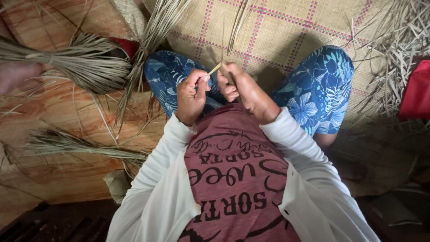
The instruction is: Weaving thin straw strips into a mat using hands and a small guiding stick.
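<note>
The person sits cross-legged on a woven mat (286, 31) crossed by pink checked lines, with both hands raised in front of the lap. The left hand (191, 96) is curled nearly closed, its thumb and forefinger pinching the near end of a thin pale reed strip (215, 68). The right hand (244, 87) is closed too, fingers folded around the same strip just beside the left, so the two hands almost touch. The strip sits between the knees, above the lap, and from the right hand it appears to run up and away over the mat, though where it joins the other long fibres there is hard to tell. The legs wear blue floral trousers (320, 89), and the arms are in white sleeves (161, 179) over a maroon printed shirt (237, 179). To the left, on the wooden floor (58, 175), lie a tied bundle of dried reeds (85, 62) and a second, thinner bundle (85, 145) nearer the person. A loose heap of reed scraps (398, 49) covers the mat's right edge, touching a red cloth (416, 89).
</note>
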